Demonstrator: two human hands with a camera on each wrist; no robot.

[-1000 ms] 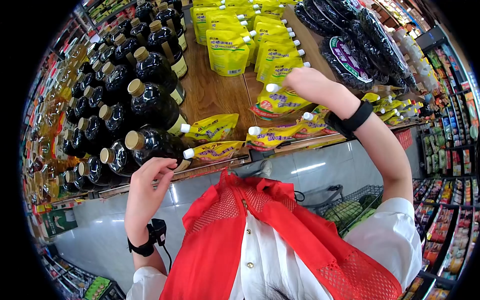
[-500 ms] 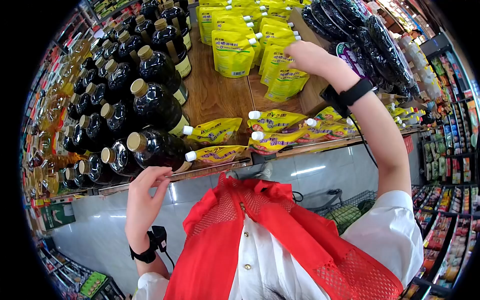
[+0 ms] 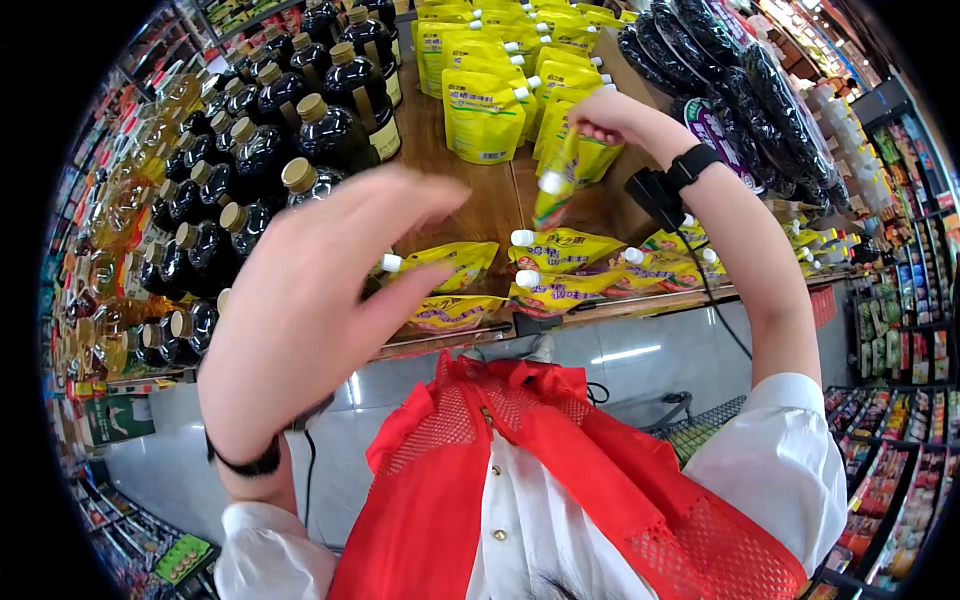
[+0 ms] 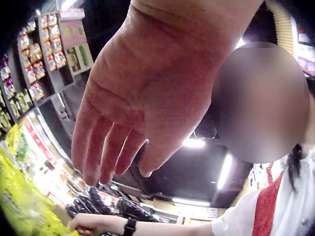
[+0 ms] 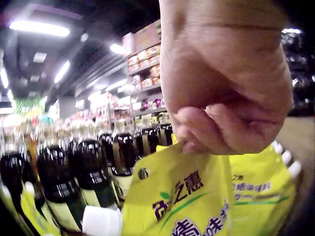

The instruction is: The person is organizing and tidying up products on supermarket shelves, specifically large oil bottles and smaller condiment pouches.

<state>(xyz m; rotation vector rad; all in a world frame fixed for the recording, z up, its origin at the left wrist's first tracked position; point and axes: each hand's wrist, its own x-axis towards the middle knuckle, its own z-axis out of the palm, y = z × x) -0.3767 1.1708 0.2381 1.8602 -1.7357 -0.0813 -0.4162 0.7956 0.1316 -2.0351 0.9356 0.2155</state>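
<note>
My right hand pinches a yellow spouted seasoning pouch by its top edge, its white cap tilted down to the left. In the right wrist view curled fingers grip that pouch with its front showing. Right behind it stand more yellow pouches. My left hand, blurred, is raised over the dark bottles with its fingers spread and nothing in them. Its palm and loosely straight fingers fill the left wrist view. Along the table's front edge, several pouches lean with white caps leftward.
Dark bottles with gold caps crowd the left side, with amber oil bottles beyond. Black-wrapped packages are piled at the right behind a wooden divider. A wire cart stands below the table edge.
The pouch beneath my right hand earlier now leans in the front row. The right hand went back to the standing pouches and pulled one forward. The left hand rose from the front bottles.
</note>
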